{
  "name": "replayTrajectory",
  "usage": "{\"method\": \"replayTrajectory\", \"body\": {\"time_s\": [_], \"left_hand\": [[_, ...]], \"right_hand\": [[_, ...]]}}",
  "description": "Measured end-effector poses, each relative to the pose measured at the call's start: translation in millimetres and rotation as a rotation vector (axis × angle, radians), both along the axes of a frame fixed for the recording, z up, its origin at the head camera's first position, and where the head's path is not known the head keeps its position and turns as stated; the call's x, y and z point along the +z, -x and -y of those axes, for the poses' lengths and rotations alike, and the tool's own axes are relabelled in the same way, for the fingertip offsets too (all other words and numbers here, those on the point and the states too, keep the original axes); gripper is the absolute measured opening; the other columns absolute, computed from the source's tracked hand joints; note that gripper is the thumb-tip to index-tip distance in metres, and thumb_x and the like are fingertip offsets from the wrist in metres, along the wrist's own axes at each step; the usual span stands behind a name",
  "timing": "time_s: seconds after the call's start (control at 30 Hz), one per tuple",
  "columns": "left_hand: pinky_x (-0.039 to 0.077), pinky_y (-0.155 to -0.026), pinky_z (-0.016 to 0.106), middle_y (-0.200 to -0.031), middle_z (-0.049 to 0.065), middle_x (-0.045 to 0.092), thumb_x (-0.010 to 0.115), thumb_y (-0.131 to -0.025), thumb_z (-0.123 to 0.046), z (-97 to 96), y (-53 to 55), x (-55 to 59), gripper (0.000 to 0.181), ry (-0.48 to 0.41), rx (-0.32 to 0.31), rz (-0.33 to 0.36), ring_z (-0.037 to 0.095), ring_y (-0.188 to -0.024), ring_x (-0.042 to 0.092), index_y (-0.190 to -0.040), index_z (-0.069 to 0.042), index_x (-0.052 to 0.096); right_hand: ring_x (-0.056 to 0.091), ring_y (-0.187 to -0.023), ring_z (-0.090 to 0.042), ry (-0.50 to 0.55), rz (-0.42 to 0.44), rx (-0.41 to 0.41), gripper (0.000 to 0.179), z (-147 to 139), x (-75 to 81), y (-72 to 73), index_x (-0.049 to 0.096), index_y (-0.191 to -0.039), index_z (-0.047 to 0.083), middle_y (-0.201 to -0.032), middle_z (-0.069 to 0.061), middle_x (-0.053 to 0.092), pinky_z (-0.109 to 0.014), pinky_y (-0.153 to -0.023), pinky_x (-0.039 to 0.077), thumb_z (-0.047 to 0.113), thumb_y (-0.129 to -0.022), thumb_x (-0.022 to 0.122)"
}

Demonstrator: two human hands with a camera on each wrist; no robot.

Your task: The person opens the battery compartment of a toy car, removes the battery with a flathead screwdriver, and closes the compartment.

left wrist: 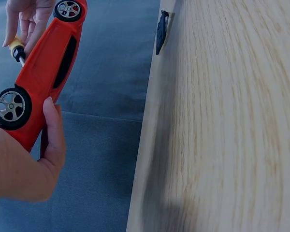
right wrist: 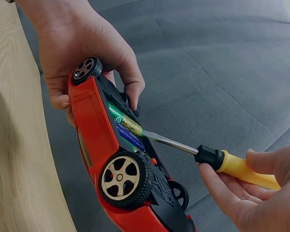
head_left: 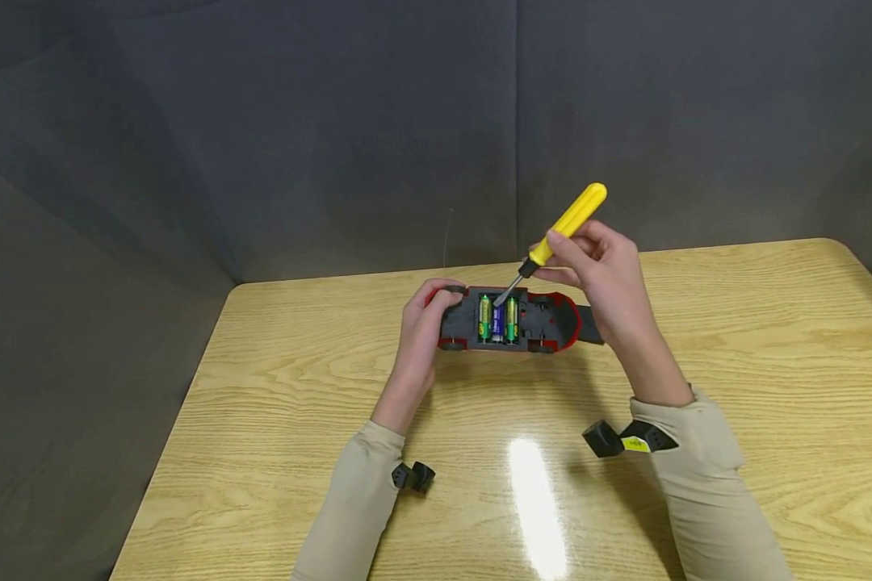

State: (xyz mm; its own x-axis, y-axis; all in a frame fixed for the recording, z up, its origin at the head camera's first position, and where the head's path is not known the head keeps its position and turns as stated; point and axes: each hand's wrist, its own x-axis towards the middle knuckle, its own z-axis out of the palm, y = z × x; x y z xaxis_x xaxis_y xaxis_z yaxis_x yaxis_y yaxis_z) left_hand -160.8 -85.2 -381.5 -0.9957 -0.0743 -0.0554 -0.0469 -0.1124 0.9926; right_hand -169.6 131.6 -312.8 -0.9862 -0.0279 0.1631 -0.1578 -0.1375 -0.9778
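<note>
My left hand [head_left: 420,335] grips one end of a red toy car [head_left: 552,324], held with its black underside up. In the open battery compartment lie two green batteries [head_left: 512,321] with a blue battery [head_left: 498,326] between them. My right hand [head_left: 614,278] pinches a screwdriver [head_left: 572,218] by its yellow handle. The flat metal tip reaches into the compartment, right at the batteries. In the right wrist view, the screwdriver shaft [right wrist: 169,142] slants down to a green battery [right wrist: 128,123]. The left wrist view shows the car's red side [left wrist: 50,63] and two wheels.
A small flat black piece [head_left: 591,326] lies on the wooden table [head_left: 276,403] beyond the car's end. Dark cloth [head_left: 371,137] hangs behind the table's far edge. Each sleeve carries a black wrist camera [head_left: 601,439].
</note>
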Motion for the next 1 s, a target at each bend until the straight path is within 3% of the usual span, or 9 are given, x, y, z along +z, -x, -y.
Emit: {"method": "replayTrajectory", "body": {"time_s": [0.53,1.0], "left_hand": [[0.051,-0.074,0.029,-0.109,0.007,0.062,0.060,-0.092,-0.020,-0.7,3.6,2.6,0.022,-0.034,0.020,0.013,0.020,-0.094,0.056,-0.108,-0.010,0.070],[0.055,-0.061,0.029,-0.107,0.008,0.061,0.059,-0.092,-0.020,2.3,4.8,2.5,0.021,-0.071,0.037,0.029,0.020,-0.089,0.058,-0.108,-0.010,0.070]], "right_hand": [[0.075,-0.087,-0.016,-0.070,-0.020,0.034,0.033,-0.2,-1.1,1.0,0.059,-0.121,-0.011,-0.096,-0.002,0.074,-0.030,-0.078,0.061,0.013,-0.101,0.068],[0.075,-0.090,-0.016,-0.145,-0.035,0.104,0.029,1.6,0.6,0.6,0.061,-0.120,-0.011,-0.099,-0.006,0.074,-0.033,-0.078,0.061,0.009,-0.100,0.068]]}}
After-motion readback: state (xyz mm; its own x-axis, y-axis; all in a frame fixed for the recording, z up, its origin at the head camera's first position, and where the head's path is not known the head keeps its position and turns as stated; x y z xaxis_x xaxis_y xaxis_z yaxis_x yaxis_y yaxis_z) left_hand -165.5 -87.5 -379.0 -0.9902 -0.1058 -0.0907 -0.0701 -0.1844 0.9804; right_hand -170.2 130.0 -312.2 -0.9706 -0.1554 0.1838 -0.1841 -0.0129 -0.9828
